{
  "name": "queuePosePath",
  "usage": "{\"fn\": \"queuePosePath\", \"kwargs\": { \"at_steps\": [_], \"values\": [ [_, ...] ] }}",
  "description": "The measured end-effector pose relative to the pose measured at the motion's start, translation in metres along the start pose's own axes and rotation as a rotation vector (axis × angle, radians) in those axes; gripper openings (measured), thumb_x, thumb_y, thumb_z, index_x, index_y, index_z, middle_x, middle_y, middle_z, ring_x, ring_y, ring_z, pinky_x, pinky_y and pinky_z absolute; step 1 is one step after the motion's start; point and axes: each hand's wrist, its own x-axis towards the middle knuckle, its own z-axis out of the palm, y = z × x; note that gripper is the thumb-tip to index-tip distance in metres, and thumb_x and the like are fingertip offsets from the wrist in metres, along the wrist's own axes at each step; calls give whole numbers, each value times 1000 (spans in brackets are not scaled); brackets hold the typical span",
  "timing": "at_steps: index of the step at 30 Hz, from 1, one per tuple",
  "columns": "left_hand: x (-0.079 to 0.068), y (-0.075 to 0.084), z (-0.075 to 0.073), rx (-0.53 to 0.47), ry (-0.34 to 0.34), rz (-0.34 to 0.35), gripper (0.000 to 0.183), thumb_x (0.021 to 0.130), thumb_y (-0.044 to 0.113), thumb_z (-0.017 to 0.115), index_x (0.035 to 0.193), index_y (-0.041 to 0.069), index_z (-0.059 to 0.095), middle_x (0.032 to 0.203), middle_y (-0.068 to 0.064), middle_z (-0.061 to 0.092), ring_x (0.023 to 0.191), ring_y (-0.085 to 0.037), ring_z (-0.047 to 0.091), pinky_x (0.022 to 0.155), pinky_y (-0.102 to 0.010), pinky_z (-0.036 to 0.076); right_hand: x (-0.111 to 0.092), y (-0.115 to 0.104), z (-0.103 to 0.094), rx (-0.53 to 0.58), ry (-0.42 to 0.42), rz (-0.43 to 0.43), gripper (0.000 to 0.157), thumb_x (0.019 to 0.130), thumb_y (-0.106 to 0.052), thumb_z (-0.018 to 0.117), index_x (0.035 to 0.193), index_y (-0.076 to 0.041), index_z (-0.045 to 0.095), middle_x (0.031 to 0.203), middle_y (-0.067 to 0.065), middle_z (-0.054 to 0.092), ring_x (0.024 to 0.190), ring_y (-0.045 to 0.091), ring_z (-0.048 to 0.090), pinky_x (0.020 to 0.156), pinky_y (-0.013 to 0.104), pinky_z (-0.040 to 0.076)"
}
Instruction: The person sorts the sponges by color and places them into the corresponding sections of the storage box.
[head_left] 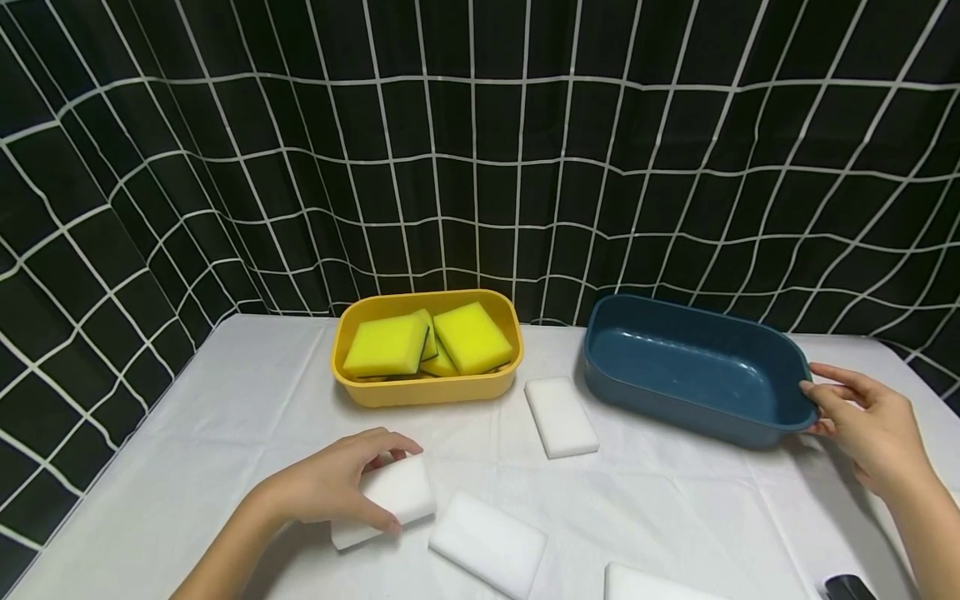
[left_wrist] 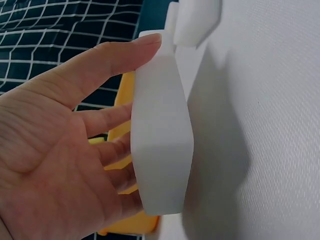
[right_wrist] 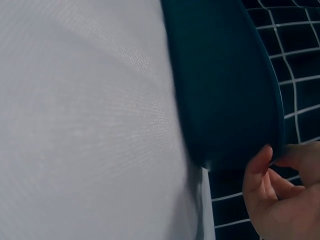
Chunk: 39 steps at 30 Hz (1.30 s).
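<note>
In the head view my left hand (head_left: 341,479) grips a white sponge block (head_left: 401,492) at the near left of the table. The left wrist view shows the thumb on one end of this white sponge (left_wrist: 160,125) and the fingertips behind it, with its shadow on the cloth beside it. At the right, my right hand (head_left: 873,417) pinches the rim at the right end of a blue oblong tub (head_left: 675,367). In the right wrist view the thumb of the right hand (right_wrist: 285,200) lies at the tub's (right_wrist: 225,85) rim. No sponge shows inside the tub.
A yellow tub (head_left: 427,390) holding several yellow sponges (head_left: 386,346) stands at the back. More white sponges lie on the white cloth: one between the tubs (head_left: 562,417), one right of my left hand (head_left: 487,542), one at the front edge (head_left: 652,583). A black object (head_left: 847,587) sits front right.
</note>
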Motion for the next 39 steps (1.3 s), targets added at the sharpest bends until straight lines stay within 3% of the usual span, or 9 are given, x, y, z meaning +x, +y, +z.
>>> {"fn": "queuePosePath", "kwargs": {
  "at_steps": [3,6,13,21,28,39],
  "values": [
    [1,1,0,-9,-2,2,72,76,25,95,138,13,63,122,5,64,110,-12,57,96,-28,49,0,-1,0,-39,3,24,24,105,-9,62,123,-25,61,79,-22,61,65,-2,62,55,16,57],
    [3,4,0,-4,0,-2,72,76,28,95,139,14,63,122,5,64,110,-14,56,97,-30,48,0,-2,-1,-30,-9,56,30,106,-12,62,135,-18,58,79,-21,60,64,-1,61,55,17,57],
    [8,12,-1,19,37,5,72,77,31,95,140,17,63,126,2,63,111,-16,56,98,-34,49,0,-1,-4,59,-43,89,25,106,-12,62,116,-35,58,79,-20,63,64,-1,63,56,17,58],
    [19,21,0,42,71,-1,76,78,32,94,143,12,63,124,-1,62,113,-18,57,97,-35,50,-4,-3,-7,160,-84,132,25,105,-12,64,111,-35,57,81,-15,63,65,2,66,57,17,58],
    [33,32,3,82,103,3,78,79,32,93,146,8,60,136,-7,62,113,-21,59,95,-35,51,-7,0,-8,297,-132,99,36,102,-3,68,98,-38,67,81,-10,66,67,4,69,57,19,59],
    [61,45,10,102,109,35,70,78,30,94,138,9,64,131,-3,66,111,-19,60,94,-31,52,-8,3,-7,333,-137,43,36,103,1,65,98,-35,67,82,-8,67,67,5,68,58,20,60]
  ]
}}
